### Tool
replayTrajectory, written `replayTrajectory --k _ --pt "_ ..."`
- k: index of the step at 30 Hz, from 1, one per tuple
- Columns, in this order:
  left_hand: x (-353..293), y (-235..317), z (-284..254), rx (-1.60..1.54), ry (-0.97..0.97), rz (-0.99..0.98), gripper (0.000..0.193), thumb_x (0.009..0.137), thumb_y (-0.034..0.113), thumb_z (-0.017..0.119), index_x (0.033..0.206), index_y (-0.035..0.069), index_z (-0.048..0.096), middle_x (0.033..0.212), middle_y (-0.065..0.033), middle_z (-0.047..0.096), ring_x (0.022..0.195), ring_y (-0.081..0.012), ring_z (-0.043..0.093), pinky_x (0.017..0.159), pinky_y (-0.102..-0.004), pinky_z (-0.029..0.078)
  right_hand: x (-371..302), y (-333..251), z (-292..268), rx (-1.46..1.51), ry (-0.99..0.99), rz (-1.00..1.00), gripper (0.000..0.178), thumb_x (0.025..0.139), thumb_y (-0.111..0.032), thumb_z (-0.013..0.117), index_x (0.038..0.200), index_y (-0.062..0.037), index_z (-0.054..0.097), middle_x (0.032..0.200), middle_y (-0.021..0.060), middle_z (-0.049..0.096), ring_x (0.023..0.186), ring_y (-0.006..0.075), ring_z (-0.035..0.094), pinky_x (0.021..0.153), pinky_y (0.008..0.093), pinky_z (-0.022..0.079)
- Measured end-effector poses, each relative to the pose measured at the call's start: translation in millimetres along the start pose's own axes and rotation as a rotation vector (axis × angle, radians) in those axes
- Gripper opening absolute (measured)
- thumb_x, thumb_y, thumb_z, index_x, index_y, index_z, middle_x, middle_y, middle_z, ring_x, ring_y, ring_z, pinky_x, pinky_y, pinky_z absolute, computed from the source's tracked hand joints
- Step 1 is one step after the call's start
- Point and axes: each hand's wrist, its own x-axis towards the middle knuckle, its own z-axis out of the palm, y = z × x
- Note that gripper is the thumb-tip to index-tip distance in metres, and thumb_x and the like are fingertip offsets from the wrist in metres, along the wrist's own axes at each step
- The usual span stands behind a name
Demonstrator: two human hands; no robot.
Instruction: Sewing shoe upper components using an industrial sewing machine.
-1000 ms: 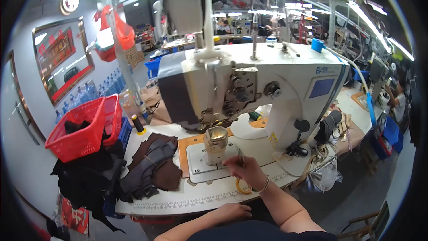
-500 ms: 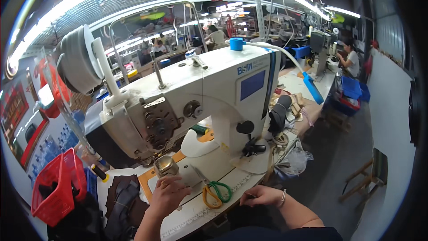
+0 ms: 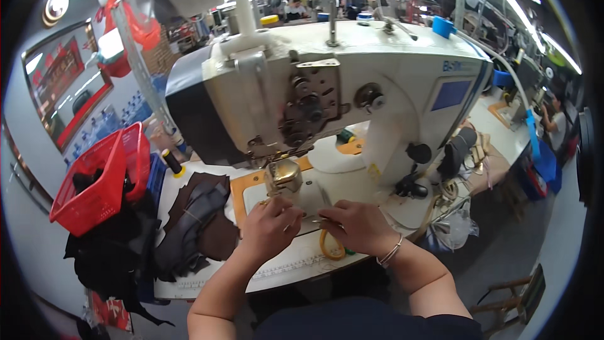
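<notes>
My left hand is closed, its fingers curled and drawn together just in front of the sewing machine's brass-coloured metal piece. Whatever it pinches, if anything, is too small to make out. Close by on the right, my right hand is closed too, pinching a small thin object with a metallic glint that I cannot name. The two hands face each other with a narrow gap between the fingertips. Under the right hand lies a pair of scissors; its yellow handle loop shows, and the rest is mostly covered.
Dark fabric pieces lie left of the machine bed, by a thread cone and a red plastic basket. A measuring scale runs along the table's front edge. A clear plastic bag and cloth bundles sit on the right.
The view has swung left and closer to the machine. My right hand has come from the table's front edge to beside my left hand, now over the scissors. The left fingers have curled in.
</notes>
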Motion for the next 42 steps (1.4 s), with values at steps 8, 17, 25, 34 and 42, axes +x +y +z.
replayTrajectory --k 8,17,25,34,42 --pt "-4.3 -9.9 -6.2 -0.02 0.028 -0.079 0.012 0.07 0.005 0.068 0.08 0.01 0.064 0.077 -0.0042 0.058 0.062 -0.0217 0.058 0.055 -0.0324 0.048 34.6 -5.2 19.7 -0.066 0.028 -0.08 0.013 0.081 -0.024 0.062 0.083 -0.0115 0.064 0.072 0.0061 0.06 0.067 0.0282 0.062 0.059 0.0381 0.05" --pt "14.6 -55.1 5.1 -0.041 0.328 -0.295 0.011 0.075 0.005 0.067 0.085 0.007 0.064 0.068 -0.0082 0.061 0.053 -0.0212 0.057 0.048 -0.0296 0.045 -7.5 36.7 51.7 0.123 0.163 0.186 0.021 0.077 -0.02 0.068 0.092 -0.0071 0.066 0.082 0.01 0.065 0.075 0.0279 0.064 0.065 0.0337 0.051" --pt "7.9 -67.5 20.3 -0.152 0.348 -0.234 0.01 0.077 0.006 0.066 0.086 0.005 0.062 0.074 -0.0096 0.061 0.06 -0.0259 0.061 0.051 -0.0335 0.048 -21.0 50.7 56.9 0.213 0.186 0.363 0.024 0.077 -0.014 0.069 0.098 -0.0029 0.065 0.085 0.0142 0.066 0.075 0.0238 0.065 0.067 0.0301 0.051" --pt "8.8 -68.6 19.8 -0.169 0.328 -0.269 0.009 0.077 0.009 0.064 0.081 0.005 0.057 0.07 -0.0096 0.056 0.056 -0.027 0.057 0.05 -0.036 0.046 -3.3 49.6 74.2 0.291 0.194 0.401 0.023 0.077 -0.011 0.069 0.099 -0.0026 0.065 0.089 0.0122 0.067 0.079 0.0206 0.065 0.071 0.0294 0.051" --pt "9.7 -69.9 24.0 -0.188 0.346 -0.272 0.011 0.075 0.009 0.065 0.077 0.005 0.055 0.068 -0.0096 0.055 0.055 -0.0269 0.056 0.05 -0.0351 0.045 1.4 44.2 72.6 0.228 0.177 0.354 0.025 0.078 -0.01 0.069 0.1 -0.0026 0.064 0.089 0.012 0.067 0.079 0.0198 0.065 0.071 0.0288 0.051"
